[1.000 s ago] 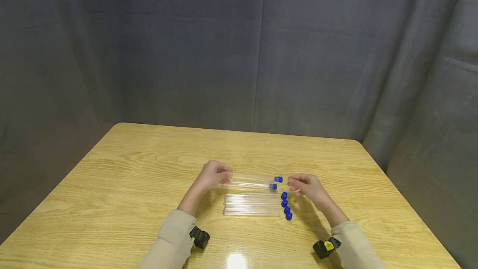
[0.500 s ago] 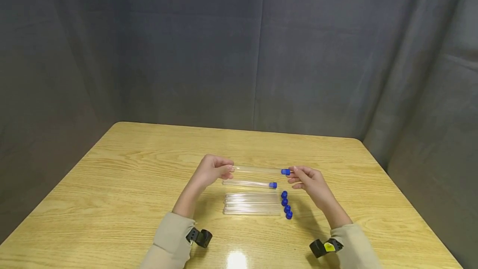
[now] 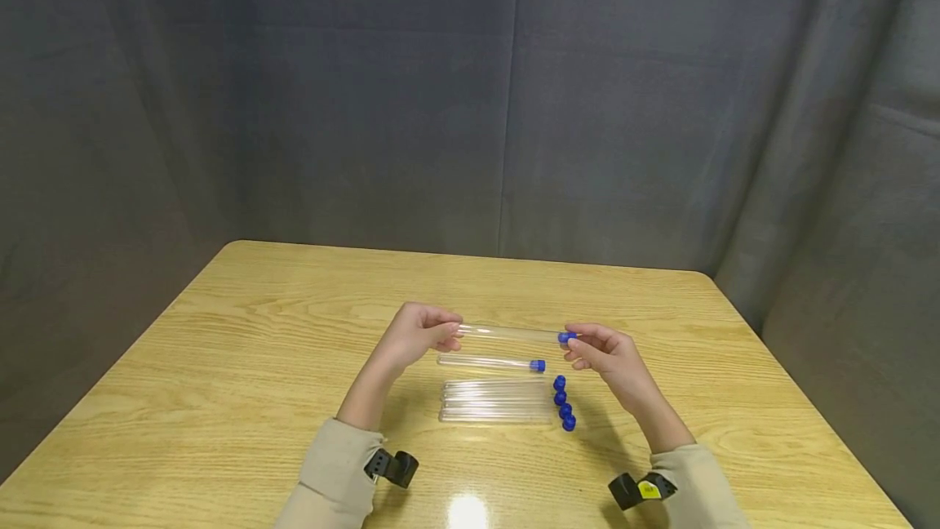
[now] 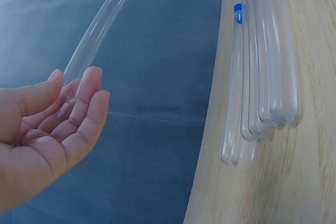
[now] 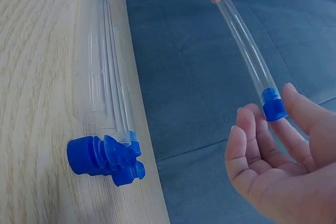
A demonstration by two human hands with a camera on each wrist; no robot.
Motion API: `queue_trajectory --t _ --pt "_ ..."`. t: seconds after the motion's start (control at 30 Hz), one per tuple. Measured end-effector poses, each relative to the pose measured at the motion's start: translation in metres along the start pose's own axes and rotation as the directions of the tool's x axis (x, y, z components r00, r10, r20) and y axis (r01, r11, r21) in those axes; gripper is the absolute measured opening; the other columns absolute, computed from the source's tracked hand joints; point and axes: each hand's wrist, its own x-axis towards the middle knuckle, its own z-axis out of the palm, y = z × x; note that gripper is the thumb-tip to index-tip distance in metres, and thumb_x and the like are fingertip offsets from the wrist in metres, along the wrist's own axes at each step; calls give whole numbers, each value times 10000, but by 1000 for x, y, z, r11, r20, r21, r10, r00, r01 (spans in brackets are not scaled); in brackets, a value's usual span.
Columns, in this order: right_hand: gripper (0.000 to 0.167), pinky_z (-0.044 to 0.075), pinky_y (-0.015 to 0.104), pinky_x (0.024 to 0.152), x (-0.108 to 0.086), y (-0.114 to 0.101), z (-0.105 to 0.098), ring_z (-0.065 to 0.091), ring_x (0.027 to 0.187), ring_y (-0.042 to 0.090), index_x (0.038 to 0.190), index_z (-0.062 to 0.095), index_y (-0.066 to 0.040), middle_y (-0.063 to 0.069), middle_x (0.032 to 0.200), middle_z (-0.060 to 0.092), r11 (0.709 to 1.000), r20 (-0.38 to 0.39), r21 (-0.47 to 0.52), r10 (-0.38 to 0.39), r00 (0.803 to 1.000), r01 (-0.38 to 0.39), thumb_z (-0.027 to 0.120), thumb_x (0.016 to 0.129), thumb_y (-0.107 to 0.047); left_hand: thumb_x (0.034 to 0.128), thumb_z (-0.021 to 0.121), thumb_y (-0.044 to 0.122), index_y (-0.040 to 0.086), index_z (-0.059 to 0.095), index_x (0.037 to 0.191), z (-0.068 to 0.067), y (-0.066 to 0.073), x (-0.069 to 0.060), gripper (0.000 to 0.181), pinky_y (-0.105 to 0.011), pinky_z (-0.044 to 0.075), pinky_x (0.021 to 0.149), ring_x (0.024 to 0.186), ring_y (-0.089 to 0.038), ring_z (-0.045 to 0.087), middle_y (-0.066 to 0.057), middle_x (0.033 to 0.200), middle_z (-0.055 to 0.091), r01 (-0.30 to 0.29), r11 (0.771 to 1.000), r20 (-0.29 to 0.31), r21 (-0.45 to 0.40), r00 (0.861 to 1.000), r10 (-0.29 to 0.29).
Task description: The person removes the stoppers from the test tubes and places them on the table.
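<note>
A clear test tube (image 3: 510,334) is held level above the table between both hands. My left hand (image 3: 420,337) pinches its rounded end, and in the left wrist view the left hand (image 4: 58,119) has its thumb and index finger at that end. A blue cap (image 5: 274,106) plugs the tube's other end. My right hand (image 3: 604,356) holds this cap between thumb and fingers. Below lies another capped test tube (image 3: 488,362). Nearer the body, several uncapped test tubes (image 3: 495,402) lie side by side. Several loose blue caps (image 3: 564,402) stand in a row by their open ends.
Everything lies on a wooden table (image 3: 294,349) with a bright reflection near its front edge. Dark grey curtains (image 3: 367,104) hang behind and beside the table. Each sleeved wrist carries a black camera (image 3: 400,469).
The held test tube has risen off the table, away from the other capped tube, and shifted slightly right. My right hand, earlier apart from the cap, has taken hold of it.
</note>
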Motion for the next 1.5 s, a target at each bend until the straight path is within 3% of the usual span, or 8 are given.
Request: queue_trajectory --t 0.1,0.33,0.83,1.2,1.5 --pt "207 511 297 695 0 1 -1 602 771 131 1084 590 -73 24 857 615 1000 9 13 -14 1000 14 570 879 -96 879 544 20 -131 583 1049 0 2 0 231 -318 518 696 704 -206 637 -158 820 646 -9 1000 10 -8 1000 9" --pt "258 512 302 684 0 0 0 599 731 130 1032 550 129 80 832 621 999 2 12 -45 999 45 573 873 -73 874 555 28 -128 585 1047 2 4 -1 235 -337 516 705 714 -217 636 -148 826 647 -12 1000 19 -4 1000 12" --pt "243 501 291 659 0 -4 4 576 666 108 947 560 148 -18 739 609 998 -117 -43 -57 991 53 608 849 -69 862 568 23 -106 612 1014 5 4 -1 203 -351 520 687 697 -214 638 -141 803 649 -26 1000 9 14 1000 26" --pt "196 493 248 655 0 -2 12 561 646 89 883 589 129 -48 717 609 991 -259 -109 -104 960 78 633 825 -53 849 590 31 -110 620 989 10 2 0 200 -304 523 664 683 -216 637 -128 791 650 -1 1000 -33 8 999 2" --pt "160 503 243 647 0 -3 16 566 663 80 857 605 98 96 777 627 982 -313 -162 -143 939 96 656 804 -44 848 594 38 -92 630 982 9 2 0 190 -321 522 670 675 -212 636 -122 784 650 3 1000 -47 11 999 -2"
